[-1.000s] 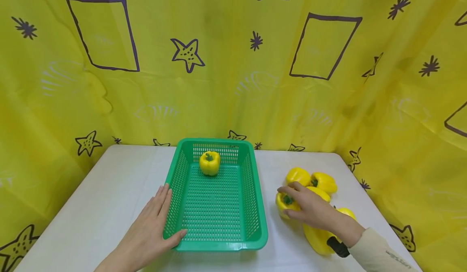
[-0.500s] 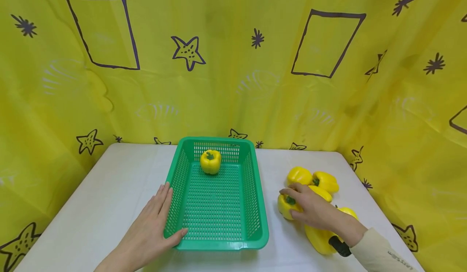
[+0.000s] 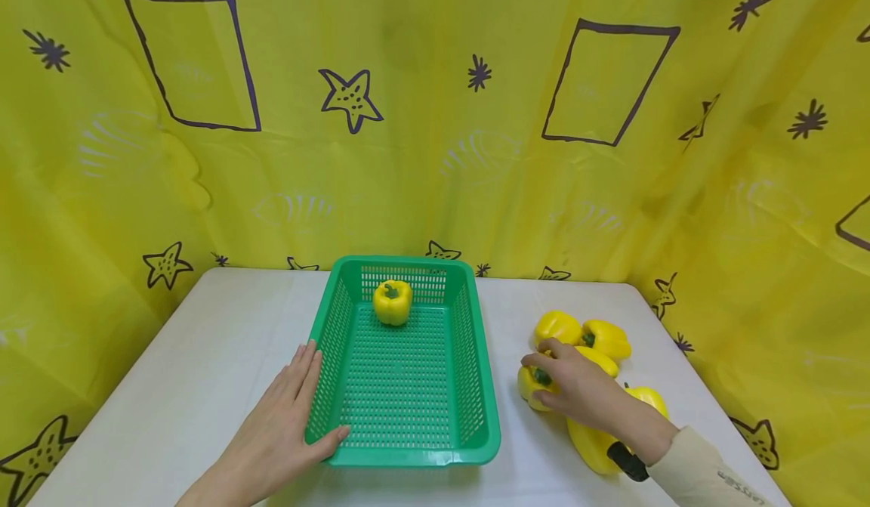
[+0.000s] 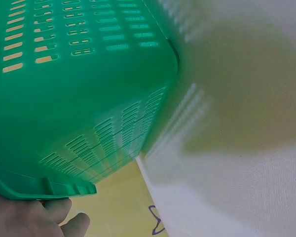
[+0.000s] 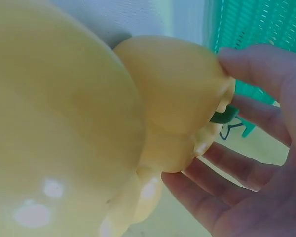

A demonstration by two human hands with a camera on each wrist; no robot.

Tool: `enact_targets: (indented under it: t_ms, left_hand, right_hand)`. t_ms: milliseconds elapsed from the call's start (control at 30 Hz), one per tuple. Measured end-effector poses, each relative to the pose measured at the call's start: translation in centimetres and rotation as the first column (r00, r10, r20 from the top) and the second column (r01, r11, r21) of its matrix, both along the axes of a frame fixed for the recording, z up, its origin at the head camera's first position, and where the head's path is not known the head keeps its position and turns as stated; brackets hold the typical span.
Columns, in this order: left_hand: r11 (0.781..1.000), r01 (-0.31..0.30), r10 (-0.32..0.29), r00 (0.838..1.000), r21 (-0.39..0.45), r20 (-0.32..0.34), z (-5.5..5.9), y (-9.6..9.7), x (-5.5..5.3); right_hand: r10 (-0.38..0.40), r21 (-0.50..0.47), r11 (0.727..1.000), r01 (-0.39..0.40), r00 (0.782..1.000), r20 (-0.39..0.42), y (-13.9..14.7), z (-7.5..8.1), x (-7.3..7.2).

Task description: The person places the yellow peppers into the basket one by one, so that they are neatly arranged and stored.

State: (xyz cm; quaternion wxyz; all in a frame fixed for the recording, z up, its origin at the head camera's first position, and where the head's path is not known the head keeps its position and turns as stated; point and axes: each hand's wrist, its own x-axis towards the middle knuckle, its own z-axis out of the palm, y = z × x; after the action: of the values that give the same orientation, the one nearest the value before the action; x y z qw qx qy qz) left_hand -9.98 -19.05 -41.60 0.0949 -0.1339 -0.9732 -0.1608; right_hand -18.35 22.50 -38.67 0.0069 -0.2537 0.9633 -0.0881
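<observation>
In the head view, my left hand (image 3: 268,424) lies along the left side of a green plastic basket (image 3: 411,458). Its fingers are straight and its thumb reaches over the near left corner; fingertips (image 4: 75,224) show at the rim in the left wrist view. One yellow bell pepper (image 3: 392,307) stands inside, near the back wall. To the right, my right hand (image 3: 587,390) is over another yellow bell pepper (image 3: 533,394) on the table. The right wrist view shows its thumb and curved fingers around that bell pepper's (image 5: 172,84) green-stemmed end.
Several more yellow bell peppers, including one behind (image 3: 557,327) and one at the back right (image 3: 607,339), crowd around my right hand. Part of the group is hidden under the forearm. A yellow patterned curtain (image 3: 421,182) surrounds the white-covered table (image 3: 170,371).
Both hands stay almost where they were. The bell pepper at my right hand has shifted very slightly right, and the right fingers have moved a little on it.
</observation>
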Motion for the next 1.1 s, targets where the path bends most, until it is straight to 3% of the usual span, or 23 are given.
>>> enact_targets:
  t_ms: [300, 1100]
  left_hand:
    - [1.0, -0.001, 0.001, 1.0, -0.002, 0.001, 0.05, 0.0, -0.01]
    - [1.0, -0.005, 0.005, 1.0, 0.0, 0.003, -0.13, 0.03, -0.01]
  right_hand:
    - [-0.043, 0.036, 0.998, 0.042, 0.999, 0.018, -0.07, 0.12, -0.15]
    - [0.059, 0.051, 0.997, -0.055, 0.996, -0.06, 0.32, 0.31, -0.43]
